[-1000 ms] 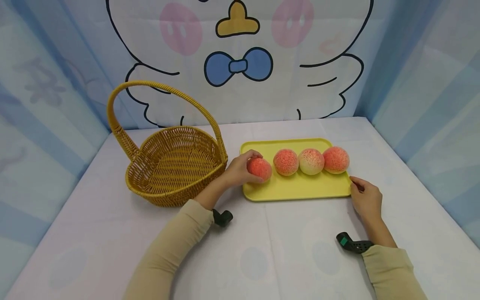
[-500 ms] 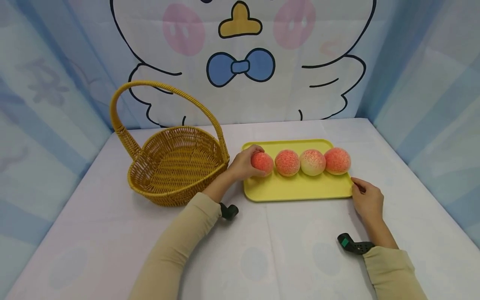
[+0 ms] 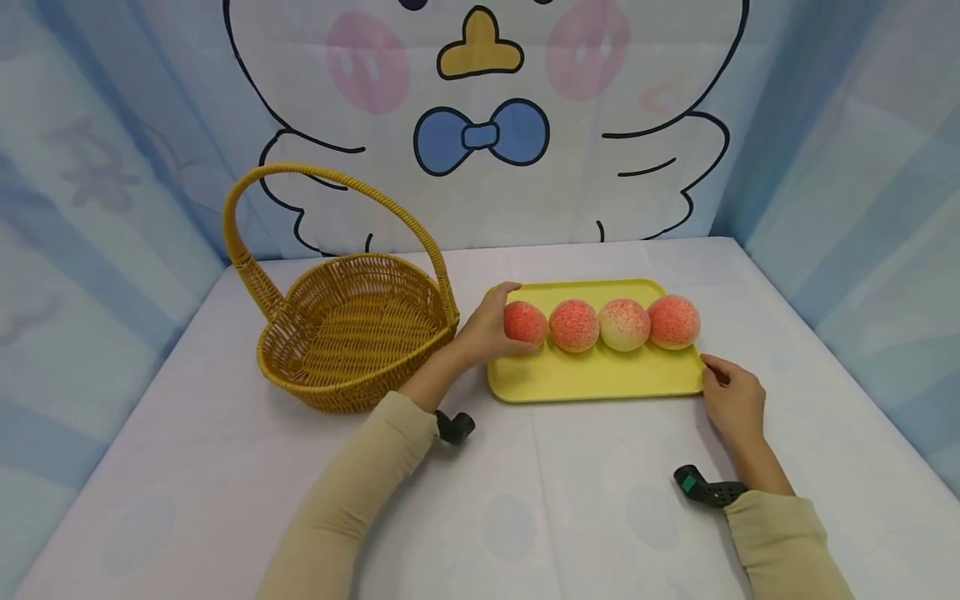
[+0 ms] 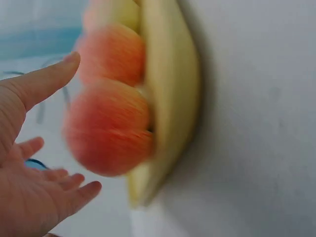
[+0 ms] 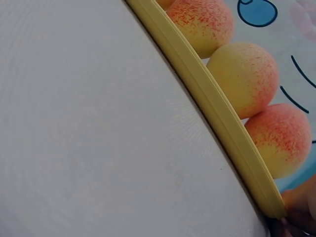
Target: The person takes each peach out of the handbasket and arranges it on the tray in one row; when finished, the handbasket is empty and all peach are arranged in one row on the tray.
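Four-sided and yellow, a tray (image 3: 592, 377) bears a row of several peaches. At the row's left end lies a red peach (image 3: 524, 323), with my left hand (image 3: 483, 332) around its left side. In the left wrist view the thumb and fingers of the left hand (image 4: 29, 192) are spread, with a gap between them and the end peach (image 4: 108, 128). My right hand (image 3: 737, 402) pinches the tray's front right corner. In the right wrist view only part of that hand (image 5: 302, 205) shows, thumb on the rim; its other fingers are mostly hidden.
A wicker basket (image 3: 352, 333) with a tall arched handle (image 3: 337, 177) stands left of the tray, close to the left forearm. A white cloth (image 3: 525, 517) covers the table, and a printed curtain (image 3: 480, 200) hangs behind it.
The left hand has moved the red peach slightly back and right, up to its neighbour in the row. Its fingers have since loosened from the peach. The right hand stays at the tray corner.
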The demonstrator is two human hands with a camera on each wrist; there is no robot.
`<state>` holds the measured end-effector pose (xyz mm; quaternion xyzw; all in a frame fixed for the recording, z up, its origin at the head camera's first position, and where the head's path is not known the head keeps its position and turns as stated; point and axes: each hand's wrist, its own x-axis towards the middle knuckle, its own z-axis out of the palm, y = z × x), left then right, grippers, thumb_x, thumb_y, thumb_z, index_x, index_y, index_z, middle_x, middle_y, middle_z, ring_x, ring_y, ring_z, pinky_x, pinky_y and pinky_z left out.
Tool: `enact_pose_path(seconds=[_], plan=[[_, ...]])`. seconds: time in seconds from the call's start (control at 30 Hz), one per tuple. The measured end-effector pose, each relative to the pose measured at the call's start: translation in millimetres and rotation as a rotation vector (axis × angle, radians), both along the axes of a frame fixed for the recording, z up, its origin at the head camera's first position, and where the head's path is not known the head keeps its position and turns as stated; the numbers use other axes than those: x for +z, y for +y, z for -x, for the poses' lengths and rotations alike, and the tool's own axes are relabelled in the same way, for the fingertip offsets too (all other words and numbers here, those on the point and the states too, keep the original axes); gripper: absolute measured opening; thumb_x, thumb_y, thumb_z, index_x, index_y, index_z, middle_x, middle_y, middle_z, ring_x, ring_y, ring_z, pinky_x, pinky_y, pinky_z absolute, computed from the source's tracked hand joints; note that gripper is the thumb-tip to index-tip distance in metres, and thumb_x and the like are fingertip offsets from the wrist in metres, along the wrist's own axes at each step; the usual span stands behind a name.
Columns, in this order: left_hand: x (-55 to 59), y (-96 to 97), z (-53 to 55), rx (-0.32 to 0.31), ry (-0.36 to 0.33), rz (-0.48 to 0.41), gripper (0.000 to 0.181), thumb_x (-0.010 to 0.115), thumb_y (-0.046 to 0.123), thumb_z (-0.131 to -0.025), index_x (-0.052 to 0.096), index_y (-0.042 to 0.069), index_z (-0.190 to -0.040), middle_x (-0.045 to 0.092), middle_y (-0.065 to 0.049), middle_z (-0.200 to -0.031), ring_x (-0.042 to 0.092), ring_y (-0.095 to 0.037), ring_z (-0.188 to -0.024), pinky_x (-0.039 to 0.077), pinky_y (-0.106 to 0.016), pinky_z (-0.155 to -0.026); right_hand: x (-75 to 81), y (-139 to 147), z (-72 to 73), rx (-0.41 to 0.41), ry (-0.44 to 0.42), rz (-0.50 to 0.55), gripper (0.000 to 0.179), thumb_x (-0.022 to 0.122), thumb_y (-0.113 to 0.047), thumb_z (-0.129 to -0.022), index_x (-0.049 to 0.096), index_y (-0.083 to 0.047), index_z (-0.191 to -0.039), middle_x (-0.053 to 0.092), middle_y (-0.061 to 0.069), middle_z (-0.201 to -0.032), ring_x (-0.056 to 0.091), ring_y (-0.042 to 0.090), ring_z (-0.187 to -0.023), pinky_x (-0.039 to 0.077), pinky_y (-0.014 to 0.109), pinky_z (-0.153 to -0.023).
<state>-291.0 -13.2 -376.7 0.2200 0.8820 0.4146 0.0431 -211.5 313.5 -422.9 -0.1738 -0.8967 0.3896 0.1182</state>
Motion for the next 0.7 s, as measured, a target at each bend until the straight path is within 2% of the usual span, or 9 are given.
enact_pose_path(seconds=[0.1,0.23,0.3,0.37,0.47,0.53,0.63,0.7], plan=[[18.6,-10.8,-28.0,-0.067,0.057,-0.017,0.08,0.078,0.027,-0.075,0.033,0.008,-0.138,0.024,-0.013,-0.145,0.028,-0.025,-0.131,0.032,-0.042,-0.101,0.4,3.6,-2.8,-0.015,-0.011,0.002,0.038,0.041,-0.014,-0.096,0.05,0.005,-0.128,0.052,0.024,-0.123,0.048,0.032,-0.11,0.043,0.042,-0.089],[40.9,-43.1,-71.6,-0.165,0.157,-0.091,0.048,0.072,0.023,-0.082,0.052,0.007,-0.123,0.047,-0.006,-0.129,0.044,-0.018,-0.117,0.042,-0.038,-0.093,0.6,10.8,-8.8,-0.032,-0.023,0.004,0.04,0.042,-0.02,-0.096,0.051,0.003,-0.128,0.053,0.022,-0.123,0.048,0.029,-0.108,0.043,0.034,-0.083],[45.7,-62.3,-89.4,-0.171,0.198,-0.146,0.035,0.07,0.018,-0.083,0.058,0.007,-0.114,0.057,-0.002,-0.115,0.053,-0.014,-0.105,0.047,-0.034,-0.086,0.9,14.9,-11.7,-0.041,-0.022,0.005,0.041,0.043,-0.02,-0.096,0.051,0.003,-0.128,0.053,0.022,-0.122,0.048,0.028,-0.106,0.042,0.027,-0.079],[46.3,-80.0,-103.6,-0.144,0.221,-0.191,0.026,0.069,0.015,-0.084,0.062,0.007,-0.108,0.062,0.001,-0.105,0.057,-0.011,-0.097,0.049,-0.032,-0.083,0.7,19.1,-14.2,-0.055,-0.026,0.007,0.041,0.043,-0.021,-0.096,0.051,0.002,-0.128,0.054,0.022,-0.122,0.048,0.027,-0.105,0.04,0.022,-0.074],[42.2,-100.5,-119.2,-0.088,0.216,-0.241,0.02,0.068,0.011,-0.084,0.063,0.006,-0.103,0.064,0.001,-0.099,0.06,-0.011,-0.09,0.05,-0.031,-0.079,-0.8,25.3,-15.7,-0.091,-0.029,0.012,0.042,0.044,-0.024,-0.095,0.051,0.0,-0.129,0.054,0.02,-0.122,0.048,0.023,-0.101,0.037,0.015,-0.069],[37.4,-109.7,-125.8,-0.061,0.204,-0.26,0.019,0.067,0.008,-0.084,0.063,0.005,-0.102,0.064,-0.001,-0.097,0.061,-0.013,-0.088,0.051,-0.031,-0.078,-2.3,29.3,-15.4,-0.134,-0.015,0.035,0.043,0.045,-0.027,-0.095,0.052,-0.003,-0.13,0.054,0.018,-0.122,0.048,0.018,-0.095,0.037,0.013,-0.067],[30.7,-116.4,-131.1,-0.025,0.208,-0.271,0.017,0.066,0.002,-0.084,0.063,0.002,-0.101,0.065,-0.004,-0.095,0.061,-0.015,-0.086,0.051,-0.029,-0.076,-2.9,33.5,-15.0,-0.227,0.042,0.088,0.043,0.047,-0.031,-0.094,0.055,-0.006,-0.128,0.056,0.014,-0.117,0.046,0.008,-0.085,0.036,0.012,-0.064],[26.9,-117.5,-132.4,0.006,0.239,-0.274,0.016,0.065,-0.003,-0.083,0.063,-0.001,-0.099,0.065,-0.008,-0.093,0.061,-0.015,-0.084,0.052,-0.029,-0.074,-1.8,34.1,-15.5,-0.292,0.094,0.123,0.044,0.048,-0.034,-0.093,0.057,-0.006,-0.126,0.058,0.009,-0.111,0.043,0.002,-0.081,0.035,0.013,-0.065]])
